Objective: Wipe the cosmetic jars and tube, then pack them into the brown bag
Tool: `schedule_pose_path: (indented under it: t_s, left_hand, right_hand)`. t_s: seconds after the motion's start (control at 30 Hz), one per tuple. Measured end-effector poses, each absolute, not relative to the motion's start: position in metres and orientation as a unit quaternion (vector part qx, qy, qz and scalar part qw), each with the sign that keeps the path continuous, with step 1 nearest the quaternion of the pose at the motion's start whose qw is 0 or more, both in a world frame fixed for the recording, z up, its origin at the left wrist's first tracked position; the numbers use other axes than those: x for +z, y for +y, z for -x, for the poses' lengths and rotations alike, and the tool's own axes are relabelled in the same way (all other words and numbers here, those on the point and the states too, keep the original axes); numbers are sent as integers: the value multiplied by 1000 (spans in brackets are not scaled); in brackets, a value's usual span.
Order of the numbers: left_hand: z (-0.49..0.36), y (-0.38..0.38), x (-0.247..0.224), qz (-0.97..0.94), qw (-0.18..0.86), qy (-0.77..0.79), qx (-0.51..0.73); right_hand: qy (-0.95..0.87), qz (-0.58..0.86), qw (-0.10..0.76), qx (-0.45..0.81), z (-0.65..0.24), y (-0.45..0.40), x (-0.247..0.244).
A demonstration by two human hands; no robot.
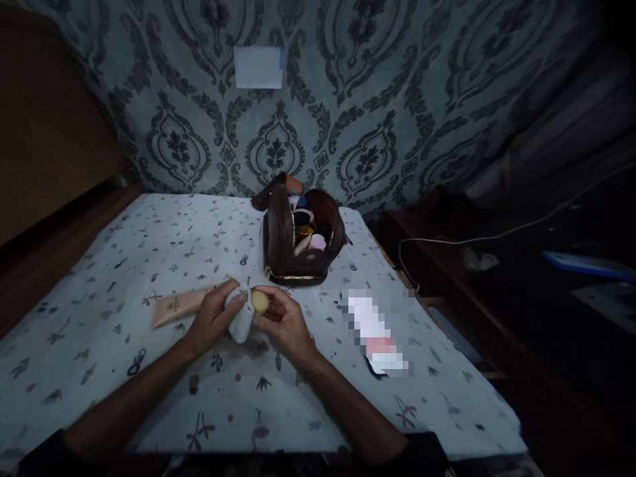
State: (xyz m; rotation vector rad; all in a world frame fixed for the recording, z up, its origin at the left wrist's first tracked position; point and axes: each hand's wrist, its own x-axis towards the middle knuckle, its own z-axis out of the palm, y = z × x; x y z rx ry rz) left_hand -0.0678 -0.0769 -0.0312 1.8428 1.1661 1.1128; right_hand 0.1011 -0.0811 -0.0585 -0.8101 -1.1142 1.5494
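Between hands, probably cloth, yellow cap

Beyond the left hand and right hand, a brown bag stands open, filled with small items too dim to name fully, among them a pink-lidded container. A beige tube lies beside the left hand, its far end hidden. Right of the right hand lies a flat, phone-like object, mostly pixelated. The patterned sheet spreads beneath all these. Farther ahead, a pale rectangle is on the patterned wall. Well to the right of the hands runs a white cable; brown wooden furniture stands far left.
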Motion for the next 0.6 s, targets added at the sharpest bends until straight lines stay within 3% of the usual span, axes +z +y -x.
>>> schedule_pose_path:
  t_s: [0.37,0.6]
  left_hand:
    - [63,-79,-46,-461,621,494,397]
    - [56,-77,-35,-352,611,548,450]
  right_hand:
    - [-577,393,540,471,-107,-80,-55]
    - [-618,384,527,439,-104,-86,-52]
